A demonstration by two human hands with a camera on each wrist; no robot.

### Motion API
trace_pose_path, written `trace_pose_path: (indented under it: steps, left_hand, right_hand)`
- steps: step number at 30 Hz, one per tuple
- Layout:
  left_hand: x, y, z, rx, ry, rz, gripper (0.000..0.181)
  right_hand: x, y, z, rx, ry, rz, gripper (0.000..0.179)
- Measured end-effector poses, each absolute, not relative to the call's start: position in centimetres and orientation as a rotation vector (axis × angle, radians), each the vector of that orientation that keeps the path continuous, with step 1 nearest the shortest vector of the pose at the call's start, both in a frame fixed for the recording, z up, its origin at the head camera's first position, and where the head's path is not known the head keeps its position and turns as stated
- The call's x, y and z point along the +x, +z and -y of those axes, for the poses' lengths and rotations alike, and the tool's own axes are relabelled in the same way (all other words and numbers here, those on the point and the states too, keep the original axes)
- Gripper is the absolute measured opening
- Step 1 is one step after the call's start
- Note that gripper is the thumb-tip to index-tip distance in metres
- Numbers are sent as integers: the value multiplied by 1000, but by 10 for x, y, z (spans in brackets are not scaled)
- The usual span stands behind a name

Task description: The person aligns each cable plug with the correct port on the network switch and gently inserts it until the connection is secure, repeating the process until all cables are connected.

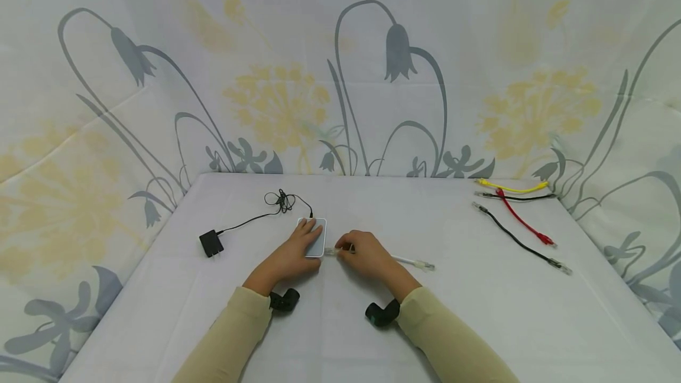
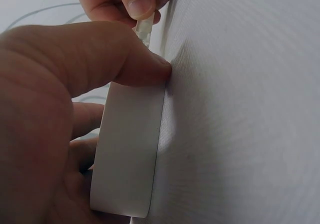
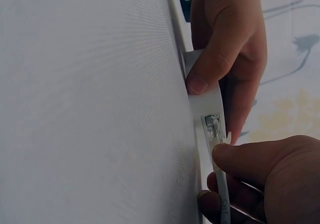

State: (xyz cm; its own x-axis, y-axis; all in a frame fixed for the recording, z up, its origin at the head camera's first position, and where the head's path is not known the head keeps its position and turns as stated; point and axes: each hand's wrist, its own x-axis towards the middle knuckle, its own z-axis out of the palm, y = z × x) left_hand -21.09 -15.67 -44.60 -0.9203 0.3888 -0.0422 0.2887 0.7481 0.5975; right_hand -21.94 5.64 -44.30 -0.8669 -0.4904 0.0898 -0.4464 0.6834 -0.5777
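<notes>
My left hand (image 1: 291, 257) grips a small white router (image 1: 318, 244) with a grey top. Its fingers lie over the top, and in the left wrist view the thumb presses the router's white side (image 2: 131, 149) near a corner. To the right, my right hand (image 1: 368, 257) pinches a white Ethernet cable (image 1: 407, 260) between thumb and fingers, close behind its clear plug (image 3: 213, 126). That plug is right at the port in the router's side, in line with it. The cable's other end lies on the table to the right of the hand.
A black power adapter (image 1: 211, 244) lies left, its thin black cord (image 1: 255, 217) running to the router's far edge. At right lie a yellow cable (image 1: 513, 187), a red cable (image 1: 521, 220) and two black cables (image 1: 513, 235). A floral cloth (image 1: 367, 129) hangs behind the white table.
</notes>
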Motion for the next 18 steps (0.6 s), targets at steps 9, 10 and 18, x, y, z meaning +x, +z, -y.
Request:
trace_pose_path:
  steps: [9,10,18]
  left_hand:
    - [-210,-445,156,524,914,-2774,80]
    - [-210,-445,156,523,911,-2775,80]
    - [-210,-444,156,528,890,-2778,80]
  right_hand:
    - [-220,-443,-55,-792,-961,-2799,14]
    - [-220,-444,-54,-793,-960,-2798,14]
    - [-220,-443,-52,-803,-960,-2792,14]
